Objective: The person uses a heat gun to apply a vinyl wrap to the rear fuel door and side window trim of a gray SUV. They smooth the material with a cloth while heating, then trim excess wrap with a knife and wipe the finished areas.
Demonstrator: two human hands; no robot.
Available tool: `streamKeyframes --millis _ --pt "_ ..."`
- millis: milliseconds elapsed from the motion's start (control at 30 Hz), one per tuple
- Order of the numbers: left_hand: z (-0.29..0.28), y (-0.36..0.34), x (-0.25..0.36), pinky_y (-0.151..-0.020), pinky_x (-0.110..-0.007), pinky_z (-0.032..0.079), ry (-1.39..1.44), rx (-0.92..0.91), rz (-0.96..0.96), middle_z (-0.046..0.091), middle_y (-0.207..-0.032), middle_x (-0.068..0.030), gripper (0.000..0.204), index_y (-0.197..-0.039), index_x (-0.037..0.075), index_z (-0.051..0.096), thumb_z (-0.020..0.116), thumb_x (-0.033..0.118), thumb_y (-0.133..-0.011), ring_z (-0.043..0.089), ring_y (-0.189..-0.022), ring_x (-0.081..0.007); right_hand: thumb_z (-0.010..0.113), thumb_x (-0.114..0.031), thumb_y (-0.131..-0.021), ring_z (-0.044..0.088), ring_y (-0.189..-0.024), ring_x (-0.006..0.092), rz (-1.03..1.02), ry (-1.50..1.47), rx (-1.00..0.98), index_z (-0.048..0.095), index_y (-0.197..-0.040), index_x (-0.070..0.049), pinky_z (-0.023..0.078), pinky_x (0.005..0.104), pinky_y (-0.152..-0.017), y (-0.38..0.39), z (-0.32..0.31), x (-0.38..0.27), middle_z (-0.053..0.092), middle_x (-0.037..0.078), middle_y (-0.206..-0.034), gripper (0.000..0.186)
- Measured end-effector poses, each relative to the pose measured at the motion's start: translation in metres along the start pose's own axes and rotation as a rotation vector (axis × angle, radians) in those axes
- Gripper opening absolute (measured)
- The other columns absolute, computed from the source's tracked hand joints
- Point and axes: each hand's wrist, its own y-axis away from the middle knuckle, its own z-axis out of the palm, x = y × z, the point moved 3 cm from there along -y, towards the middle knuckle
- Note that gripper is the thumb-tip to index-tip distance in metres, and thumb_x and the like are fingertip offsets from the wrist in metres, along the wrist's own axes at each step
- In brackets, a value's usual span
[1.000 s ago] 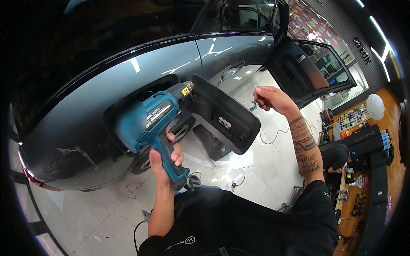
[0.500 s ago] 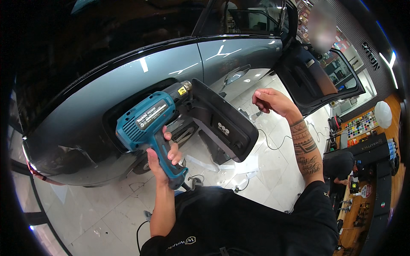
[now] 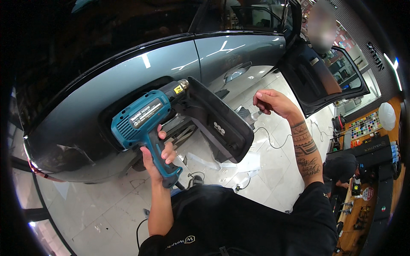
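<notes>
My left hand (image 3: 156, 155) is wrapped round the handle of a teal heat gun (image 3: 139, 119), angled up and rightward. Its metal nozzle is at the open, black flap (image 3: 226, 136) beside a recess in the grey car's side (image 3: 166, 55). To the right of the flap, my right hand (image 3: 269, 102) is raised with its fingers curled into a pinch; whether anything small sits between them is hidden.
An open car door (image 3: 316, 81) stands upper right. Cables, hoses and pale sheets (image 3: 247, 162) lie on the tiled floor (image 3: 106, 213). Right, a person in black (image 3: 341, 166) bends at a wooden bench cluttered with tools; a colour-swatch board (image 3: 365, 126) stands behind.
The heat gun in my left hand has shifted slightly left and up. My right hand stays pinched in nearly the same position. The bent person's arm has moved at the bench.
</notes>
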Motion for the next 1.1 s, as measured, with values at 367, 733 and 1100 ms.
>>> streamKeyframes --millis 367,733,1100 --pt "0.013 0.011 -0.011 -0.053 -0.025 0.043 0.015 -0.088 0.093 0.041 -0.109 -0.0105 0.073 -0.137 -0.007 0.016 0.052 0.037 -0.09 0.044 -0.068 -0.0133 0.041 -0.03 -0.097 0.042 -0.053 0.0072 -0.08 0.054 -0.132 0.056 -0.082 -0.004 0.034 0.0194 -0.048 -0.023 -0.018 -0.005 0.044 -0.001 -0.061 0.033" --pt "0.016 0.014 0.008 -0.044 -0.024 0.041 0.008 0.015 -0.016 0.045 -0.102 -0.0108 0.078 -0.135 -0.008 0.021 0.063 0.032 -0.083 0.046 -0.061 -0.0133 0.042 -0.03 -0.096 0.04 -0.051 0.0068 -0.148 0.074 -0.152 0.056 -0.081 -0.004 0.033 0.0194 -0.046 -0.061 -0.005 -0.032 0.043 -0.002 -0.06 0.034" --pt "0.032 0.014 0.077 -0.052 -0.029 0.045 -0.461 -0.219 -0.003 0.046 -0.089 -0.0113 0.066 -0.118 -0.004 0.035 0.075 0.01 -0.068 0.052 -0.064 -0.0189 0.048 -0.03 -0.094 0.037 -0.049 0.0061 0.129 -0.131 -0.076 0.05 -0.069 -0.011 0.029 0.0191 -0.044 -0.153 0.08 -0.066 0.04 -0.005 -0.058 0.031"
